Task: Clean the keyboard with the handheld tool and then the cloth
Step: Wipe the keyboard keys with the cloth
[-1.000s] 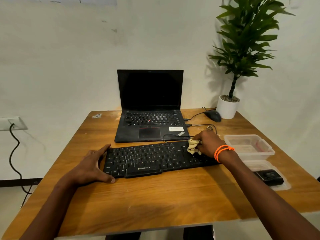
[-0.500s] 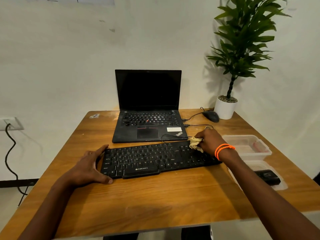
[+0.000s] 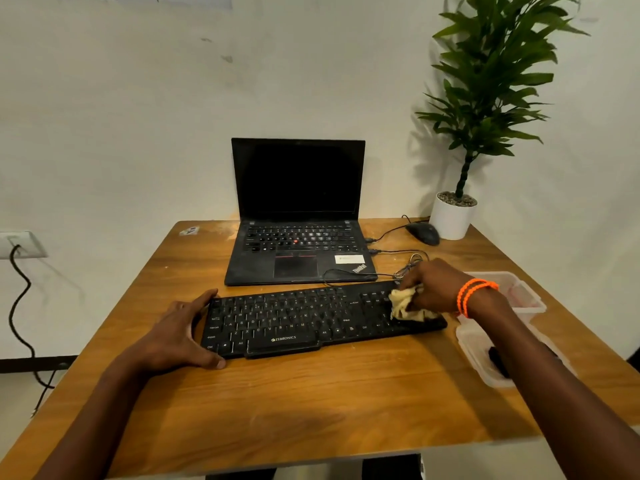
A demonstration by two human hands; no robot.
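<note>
R hand (image 3: 431, 289) dragged cloth (image 3: 405, 304) toward near edge of keyboard's (image 3: 294, 320) right end.

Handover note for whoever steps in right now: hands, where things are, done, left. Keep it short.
Left hand: open, braced against the left end of the keyboard.
Right hand: grips the cloth on the keyboard's right end.
Handheld tool: dark object lying on the lid at the right, beside the tub, mostly hidden by the right forearm.
Done: tool set aside; cloth wipe under way.
Left: probably the rest of the keys, though which are already wiped cannot be told.
</note>
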